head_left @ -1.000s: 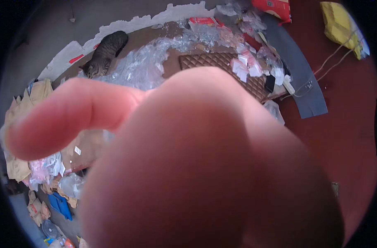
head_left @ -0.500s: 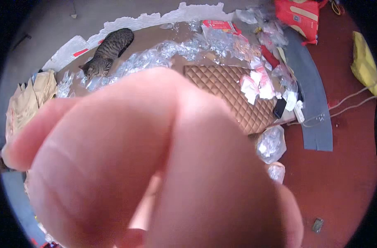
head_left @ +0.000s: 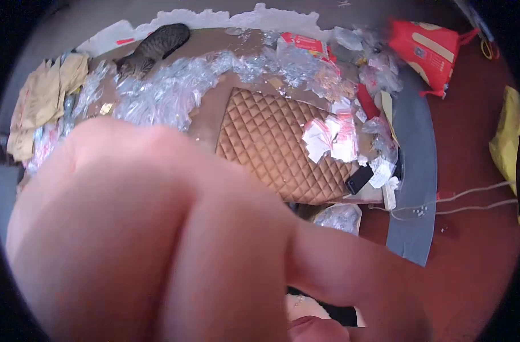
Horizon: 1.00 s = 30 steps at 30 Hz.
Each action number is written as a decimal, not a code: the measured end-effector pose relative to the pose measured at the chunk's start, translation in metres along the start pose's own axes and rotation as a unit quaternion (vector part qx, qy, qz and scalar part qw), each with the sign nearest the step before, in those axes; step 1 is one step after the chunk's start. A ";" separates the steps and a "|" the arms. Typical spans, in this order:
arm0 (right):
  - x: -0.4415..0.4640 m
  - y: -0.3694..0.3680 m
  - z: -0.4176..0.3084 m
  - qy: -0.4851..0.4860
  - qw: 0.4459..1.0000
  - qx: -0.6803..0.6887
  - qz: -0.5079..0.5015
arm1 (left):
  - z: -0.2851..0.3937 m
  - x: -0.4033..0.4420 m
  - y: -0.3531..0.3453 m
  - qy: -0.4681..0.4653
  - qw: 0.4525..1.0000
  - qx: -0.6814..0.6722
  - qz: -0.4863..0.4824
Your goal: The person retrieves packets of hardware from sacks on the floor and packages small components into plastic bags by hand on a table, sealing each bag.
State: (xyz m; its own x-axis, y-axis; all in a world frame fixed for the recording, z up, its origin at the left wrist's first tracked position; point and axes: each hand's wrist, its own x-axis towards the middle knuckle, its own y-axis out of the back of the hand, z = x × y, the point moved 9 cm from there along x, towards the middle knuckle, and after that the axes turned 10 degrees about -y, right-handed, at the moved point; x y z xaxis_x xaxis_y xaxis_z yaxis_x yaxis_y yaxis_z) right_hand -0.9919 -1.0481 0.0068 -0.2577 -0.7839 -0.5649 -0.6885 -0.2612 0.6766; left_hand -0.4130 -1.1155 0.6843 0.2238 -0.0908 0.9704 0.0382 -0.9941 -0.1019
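Note:
Bare skin fills the lower left and middle, very close to the lens: it is one of my hands, or both together [head_left: 129,228]. Which hand is which, I cannot make out. A finger-like part [head_left: 340,262] stretches to the lower right, and a rounded fingertip-like shape [head_left: 320,329] shows beneath it. Nothing held can be seen; the fingers are mostly hidden or cut off. Beyond the hand lies a brown quilted mat [head_left: 260,142] on the table, with white and pink papers [head_left: 344,137] and a black phone-like object [head_left: 359,180] on it.
A tabby cat [head_left: 157,45] crouches at the table's far left, beside heaped clear plastic packets [head_left: 163,94]. Brown paper bags [head_left: 41,102] lie left. A red bag [head_left: 428,51], a yellow bag [head_left: 506,142] and cords [head_left: 471,196] are on the right. A plastic-lined container [head_left: 340,218] stands below the mat.
The hand mass has shifted lower and left, uncovering more of the mat and packets. A finger-like part now extends right. The camera's view has tilted and turned somewhat.

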 end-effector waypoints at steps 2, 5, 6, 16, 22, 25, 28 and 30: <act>0.005 0.025 -0.019 -0.020 1.000 0.022 0.003 | -0.009 -0.004 -0.005 -0.002 1.000 0.024 -0.006; 0.030 0.022 -0.013 0.016 1.000 0.002 -0.005 | -0.014 -0.004 -0.012 0.003 0.999 0.044 -0.019; 0.032 0.015 -0.003 -0.005 1.000 0.011 -0.023 | -0.013 -0.003 -0.013 0.007 0.998 0.049 -0.027; 0.006 -0.029 -0.052 0.031 0.991 -0.104 -0.085 | 0.055 0.015 -0.008 0.006 0.995 0.043 -0.094; -0.029 -0.038 -0.092 0.008 0.993 -0.091 -0.079 | 0.100 0.020 0.016 -0.014 0.992 -0.007 -0.122; -0.026 -0.034 -0.104 -0.017 0.996 -0.065 -0.061 | 0.091 0.042 0.039 -0.024 0.989 -0.047 -0.138; -0.033 -0.030 -0.108 -0.072 0.994 -0.016 -0.082 | 0.109 0.025 0.041 -0.036 0.981 -0.094 -0.168; -0.053 -0.011 -0.127 -0.071 0.995 -0.028 -0.060 | 0.114 0.021 0.045 -0.039 0.976 -0.115 -0.181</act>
State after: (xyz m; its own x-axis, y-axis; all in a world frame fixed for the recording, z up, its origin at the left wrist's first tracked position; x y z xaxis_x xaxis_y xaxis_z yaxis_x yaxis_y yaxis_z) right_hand -0.8842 -1.0755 0.0891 -0.2719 -0.6595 -0.7008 -0.6818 -0.3819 0.6239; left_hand -0.2956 -1.1551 0.6750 0.3102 0.2650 0.9130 -0.0894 -0.9480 0.3055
